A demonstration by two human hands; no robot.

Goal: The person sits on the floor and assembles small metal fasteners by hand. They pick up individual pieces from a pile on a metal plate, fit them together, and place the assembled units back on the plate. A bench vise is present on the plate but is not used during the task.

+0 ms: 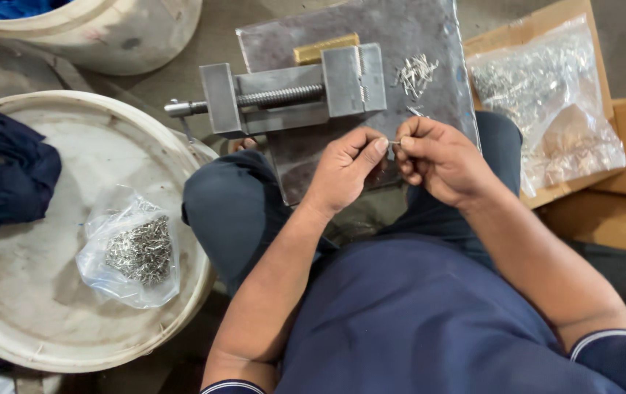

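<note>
Over the lap, our left hand (pixel 348 166) and right hand (pixel 437 157) pinch closed on one small metal pin (pixel 394 142) between fingertips, just in front of the vise (pixel 291 93) on the steel plate (pixel 415 44). The pin is tiny and smooth, so a loosened pinch could drop it between the knees.

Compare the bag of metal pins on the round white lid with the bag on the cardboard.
The bag on the lid is small and crumpled, its pins a dense dark heap; the bag on the cardboard is much larger, spread flat, its pins scattered and brighter. The first lies left of the person, the second right. Both are clear plastic.
</note>
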